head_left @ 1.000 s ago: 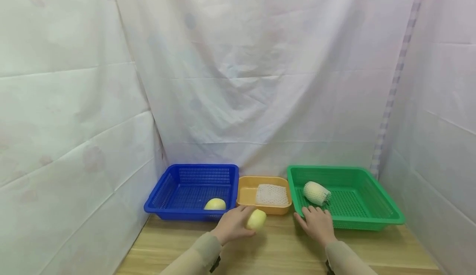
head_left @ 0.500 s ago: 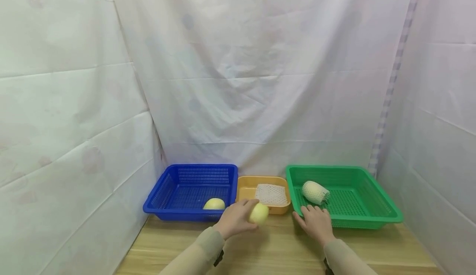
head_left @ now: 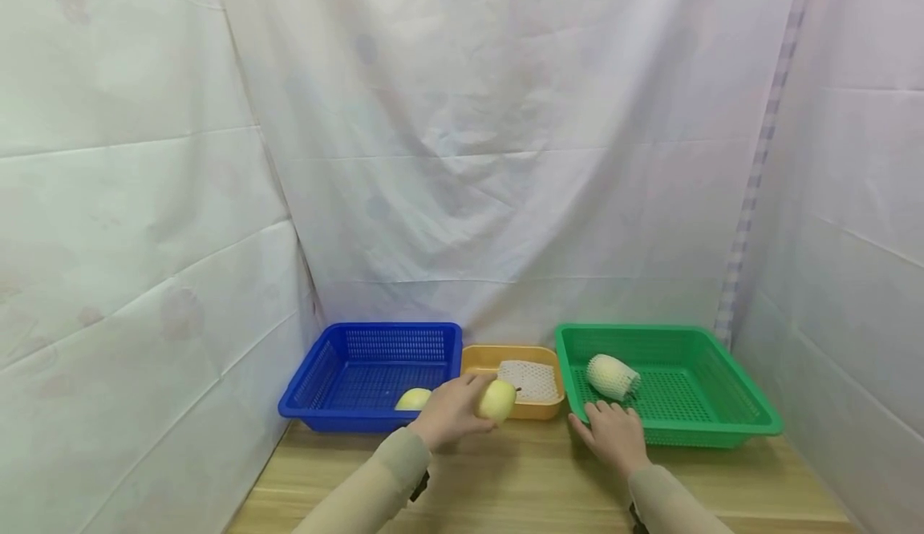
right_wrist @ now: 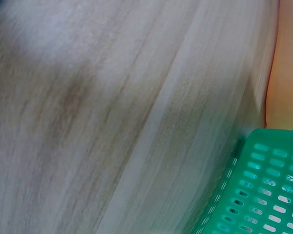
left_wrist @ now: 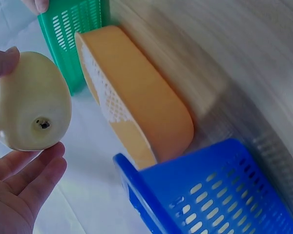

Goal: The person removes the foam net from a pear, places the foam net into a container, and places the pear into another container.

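Note:
My left hand (head_left: 451, 412) holds a pale yellow pear (head_left: 498, 402) between thumb and fingers, raised in front of the orange tray (head_left: 478, 360). A short stem points right in the head view; the left wrist view shows the pear's dark blossom end (left_wrist: 42, 123). My right hand (head_left: 617, 438) rests on the near rim of the green basket (head_left: 722, 430), fingers over the edge. Inside that basket lies a pear in a white foam net (head_left: 609, 377). Another bare pear (head_left: 413, 399) sits in the blue basket (head_left: 339, 415), partly behind its front rim.
White foam netting (head_left: 530, 380) lies flat in the orange tray, which stands between the two baskets. All three containers stand at the back of the wooden table (head_left: 534, 486). White curtains (head_left: 462, 157) hang behind and along both sides.
The left hand has lifted the pear slightly and turned it, so its stem now shows on the right. The right hand stays on the green basket's rim.

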Motion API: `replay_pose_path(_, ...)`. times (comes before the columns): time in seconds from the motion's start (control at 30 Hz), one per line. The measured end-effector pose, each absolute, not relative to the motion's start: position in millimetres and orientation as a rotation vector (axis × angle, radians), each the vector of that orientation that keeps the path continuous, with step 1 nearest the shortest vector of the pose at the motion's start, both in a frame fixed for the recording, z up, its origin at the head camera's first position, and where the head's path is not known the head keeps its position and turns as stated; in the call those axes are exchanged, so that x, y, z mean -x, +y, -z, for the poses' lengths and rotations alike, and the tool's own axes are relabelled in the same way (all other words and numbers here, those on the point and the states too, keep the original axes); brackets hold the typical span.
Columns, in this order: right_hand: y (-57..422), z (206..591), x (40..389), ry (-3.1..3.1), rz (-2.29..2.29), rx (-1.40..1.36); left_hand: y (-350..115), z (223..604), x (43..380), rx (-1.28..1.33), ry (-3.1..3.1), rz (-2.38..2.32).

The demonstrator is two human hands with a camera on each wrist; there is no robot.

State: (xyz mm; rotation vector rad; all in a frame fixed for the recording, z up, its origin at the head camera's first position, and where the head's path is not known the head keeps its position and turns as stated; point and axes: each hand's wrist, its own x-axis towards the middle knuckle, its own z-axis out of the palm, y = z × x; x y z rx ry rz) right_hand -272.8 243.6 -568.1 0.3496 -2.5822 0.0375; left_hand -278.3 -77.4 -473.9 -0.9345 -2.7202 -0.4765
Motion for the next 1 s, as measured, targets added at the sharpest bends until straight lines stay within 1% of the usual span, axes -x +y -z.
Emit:
replay_pose_path(0.6, 245, 568, 276, -2.597, -0.042, -0.355, -90, 454, 295, 0.838, -2.743, 0.438)
replay_pose_path(1.0, 241, 566, 272, -2.582, -0.035, -0.354, -110, 448, 303, 0.791, -2.747, 0.454)
